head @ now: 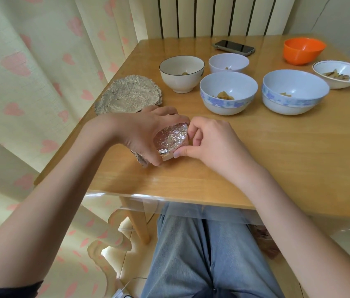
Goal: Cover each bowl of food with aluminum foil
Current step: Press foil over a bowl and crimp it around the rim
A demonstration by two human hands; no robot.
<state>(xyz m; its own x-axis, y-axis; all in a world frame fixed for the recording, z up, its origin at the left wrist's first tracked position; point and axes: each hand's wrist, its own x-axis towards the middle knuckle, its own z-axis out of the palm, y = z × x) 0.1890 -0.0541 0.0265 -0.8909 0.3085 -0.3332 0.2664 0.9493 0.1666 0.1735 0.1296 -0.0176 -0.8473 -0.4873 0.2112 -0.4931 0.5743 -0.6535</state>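
My left hand (146,134) cups the small bowl (170,154) at the near left of the desk (277,160), steadying it, I judge, while my right hand (208,143) pinches the foil (170,138) down around its rim. Spare foil sheets (127,95) lie beyond; five filled bowls (228,92) wait uncovered farther right. Heart-print curtains (30,72) hang left.

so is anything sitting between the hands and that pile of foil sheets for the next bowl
Nothing visible does. The foil pile lies on the table's left edge just beyond the left hand, with only bare table between. Both the left hand and the right hand are busy gripping the small foil-covered bowl; the open bowls stand off to the right.
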